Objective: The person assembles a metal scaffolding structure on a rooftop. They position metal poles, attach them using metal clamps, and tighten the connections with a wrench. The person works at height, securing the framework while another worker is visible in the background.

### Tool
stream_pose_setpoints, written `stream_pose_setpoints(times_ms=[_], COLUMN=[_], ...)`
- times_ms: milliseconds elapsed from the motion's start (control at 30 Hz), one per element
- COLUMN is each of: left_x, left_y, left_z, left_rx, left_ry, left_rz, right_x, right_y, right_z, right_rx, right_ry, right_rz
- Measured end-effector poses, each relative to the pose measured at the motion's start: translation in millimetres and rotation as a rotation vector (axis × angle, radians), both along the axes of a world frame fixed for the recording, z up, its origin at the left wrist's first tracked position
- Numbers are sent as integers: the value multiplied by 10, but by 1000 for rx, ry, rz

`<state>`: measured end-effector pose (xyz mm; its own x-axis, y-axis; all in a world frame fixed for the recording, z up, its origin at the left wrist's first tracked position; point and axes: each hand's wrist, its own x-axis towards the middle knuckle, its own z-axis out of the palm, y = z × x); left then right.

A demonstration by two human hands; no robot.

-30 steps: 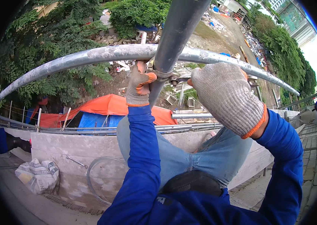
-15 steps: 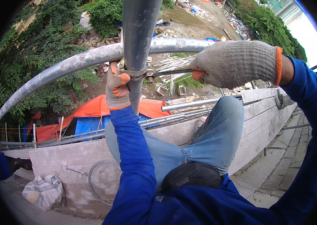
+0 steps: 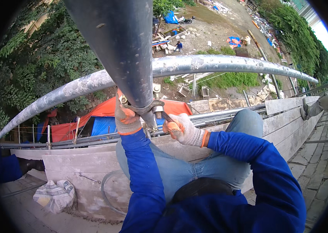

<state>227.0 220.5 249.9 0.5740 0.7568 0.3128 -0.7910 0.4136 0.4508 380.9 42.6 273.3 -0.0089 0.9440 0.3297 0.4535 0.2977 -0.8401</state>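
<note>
Down and in swings the right hand (image 3: 185,129), closed on the wrench (image 3: 166,117), likely turning the bolt (image 3: 158,115); the left hand (image 3: 127,121), grip unclear, touches the clamp (image 3: 156,103) between them.

Left hand (image 3: 128,119) extends forward on a nearly straight arm (image 3: 142,167), right hand (image 3: 187,132) clenched, elbow (image 3: 286,182) bent.

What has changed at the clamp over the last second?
The right grip swung down and inward toward the body, turning the wrench-like tool from pointing right to slanting down-right. Nothing was visibly taken up or let go. The left grip stays at the clamp, and the loose wrench and sack lie where they were.
</note>
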Motion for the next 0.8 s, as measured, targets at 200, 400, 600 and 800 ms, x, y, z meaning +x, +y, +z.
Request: stream_pose_setpoints(times_ms=[200, 400, 600, 800], left_x=[-75, -60, -61, -64], left_y=[30, -1, -19, -274], left_z=[203, 342, 269, 563], left_rx=[37, 185, 90, 168], left_ry=[33, 114, 76, 339], left_rz=[-13, -87, -123, 111], right_x=[-3, 362, 234, 338], right_y=[-231, -448, -212, -175], right_z=[586, 1642, 2419, 2706], right_rx=[-223, -330, -332, 11], right_ry=[-418, -797, -1164, -1293], right_rz=[289, -53, -41, 259])
